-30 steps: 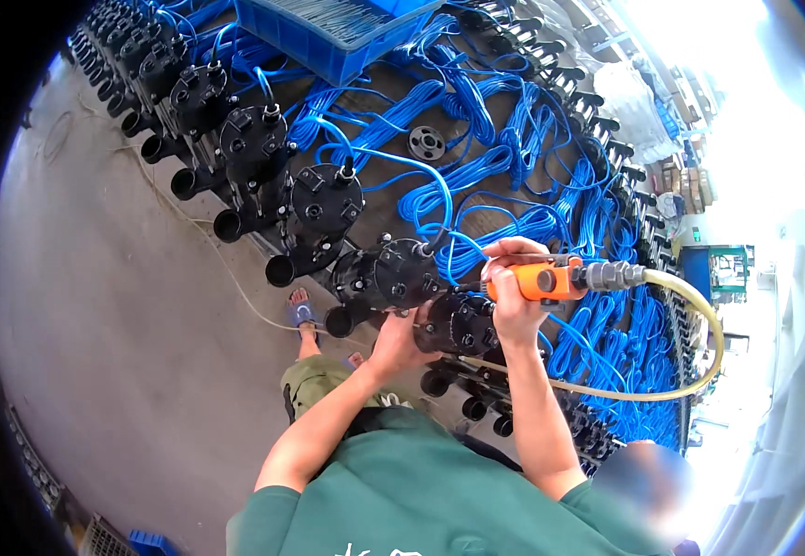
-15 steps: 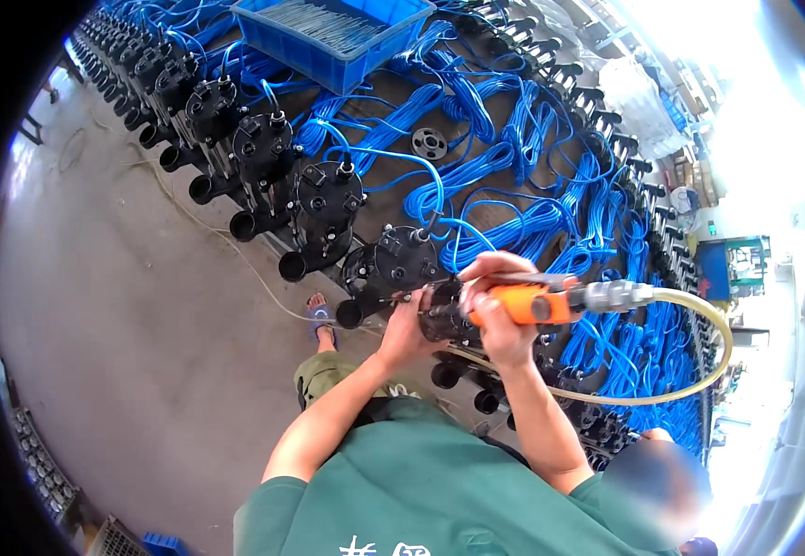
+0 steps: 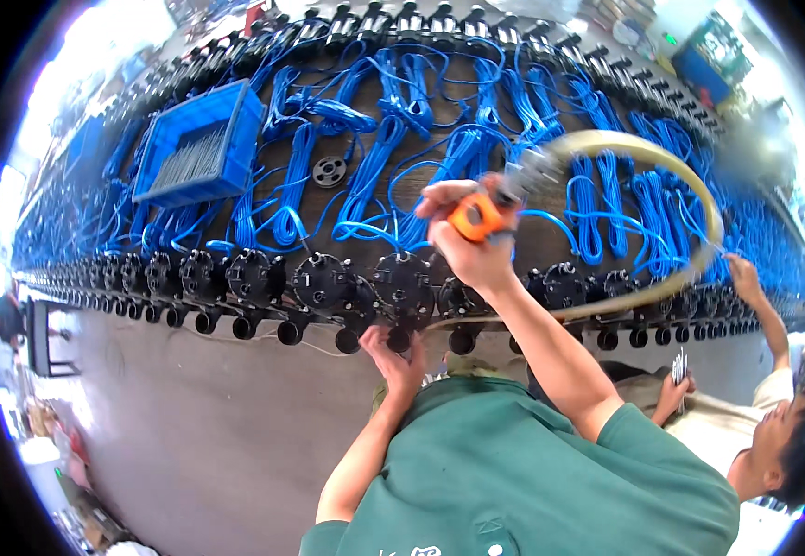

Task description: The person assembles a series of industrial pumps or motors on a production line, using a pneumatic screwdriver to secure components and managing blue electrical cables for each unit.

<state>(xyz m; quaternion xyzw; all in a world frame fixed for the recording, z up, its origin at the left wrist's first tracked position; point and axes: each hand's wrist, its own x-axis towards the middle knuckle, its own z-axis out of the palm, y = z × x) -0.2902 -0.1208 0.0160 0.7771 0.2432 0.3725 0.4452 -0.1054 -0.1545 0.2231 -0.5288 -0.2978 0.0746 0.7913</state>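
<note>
My right hand [image 3: 472,236] is raised over the row and wrapped round an orange air tool [image 3: 478,219], whose metal end is smeared by motion. From it a yellowish air hose [image 3: 699,185] loops to the right and back down along the row. Below, my left hand [image 3: 395,360] has its fingers and thumb on either side of the short round outlet of a black pump [image 3: 402,284]. That pump stands upright, with bolts on its round top. The air tool is apart from it. Beside it stands another black pump [image 3: 321,281].
Coiled blue cables [image 3: 365,171] cover the table behind the pumps. A blue bin [image 3: 194,153] holding thin rods stands at the left, near a grey slotted disc [image 3: 329,172]. At the right a co-worker's hand [image 3: 676,394] holds thin rods; their other hand reaches toward the row.
My view has turned, so the row runs across it. My right hand has lifted the air tool away from the pump. My left hand is now at a pump's outlet. The co-worker shows more fully.
</note>
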